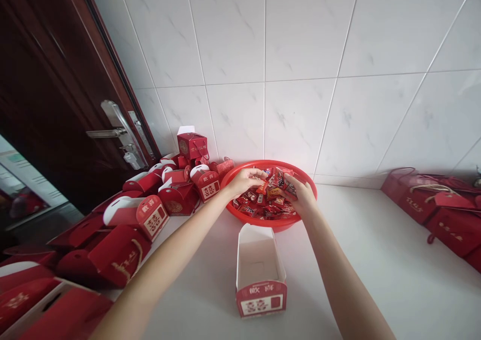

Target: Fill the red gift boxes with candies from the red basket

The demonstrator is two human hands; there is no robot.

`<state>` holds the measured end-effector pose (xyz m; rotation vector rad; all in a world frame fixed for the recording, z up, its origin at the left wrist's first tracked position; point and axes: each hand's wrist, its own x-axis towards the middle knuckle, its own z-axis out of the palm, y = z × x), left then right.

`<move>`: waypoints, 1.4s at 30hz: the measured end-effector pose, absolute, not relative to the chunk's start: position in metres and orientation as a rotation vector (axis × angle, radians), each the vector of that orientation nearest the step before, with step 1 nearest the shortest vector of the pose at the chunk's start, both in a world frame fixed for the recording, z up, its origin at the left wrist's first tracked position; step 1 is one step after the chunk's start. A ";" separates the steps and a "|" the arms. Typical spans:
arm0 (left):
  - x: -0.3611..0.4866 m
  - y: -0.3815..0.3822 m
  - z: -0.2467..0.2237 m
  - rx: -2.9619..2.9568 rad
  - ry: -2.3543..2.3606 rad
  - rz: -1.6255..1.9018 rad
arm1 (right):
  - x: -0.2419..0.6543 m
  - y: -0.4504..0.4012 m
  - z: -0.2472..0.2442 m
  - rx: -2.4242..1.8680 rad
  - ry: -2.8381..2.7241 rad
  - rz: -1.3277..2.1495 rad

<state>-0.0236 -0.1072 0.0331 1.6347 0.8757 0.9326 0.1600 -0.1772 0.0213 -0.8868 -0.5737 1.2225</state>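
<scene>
A red plastic basket [274, 225] holds many small wrapped candies [250, 210], mostly in red wrappers. Over its left side, my left hand [246, 181] closes its fingers on a small red-orange wrapped candy [262, 187]. My right hand [303, 196] reaches in from the right, thumb and fingers curled about a dark-and-red wrapped candy [289, 184]. In front of the basket, between my forearms, stands an open red-and-white gift box [261, 297]. Its top is open, and I see no candy on the visible part of its inside floor.
Several red gift boxes [154, 217] crowd the left of the white tabletop [361, 240], one stacked higher [193, 145] by the wall. More red boxes [447, 220] with cord handles line the right edge. A tiled wall [300, 74] rises behind; a dark door [56, 54] stands left.
</scene>
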 end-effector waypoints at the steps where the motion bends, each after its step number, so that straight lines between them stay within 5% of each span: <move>1: -0.022 -0.108 0.034 1.602 0.847 0.955 | 0.160 -0.177 0.021 -0.886 -0.593 1.234; 16: 0.029 -0.124 0.037 1.528 0.821 1.322 | 0.161 -0.182 0.022 -0.811 -0.756 1.331; 42: -0.015 -0.133 0.052 1.504 0.824 1.103 | 0.161 -0.188 0.023 -0.805 -0.986 1.385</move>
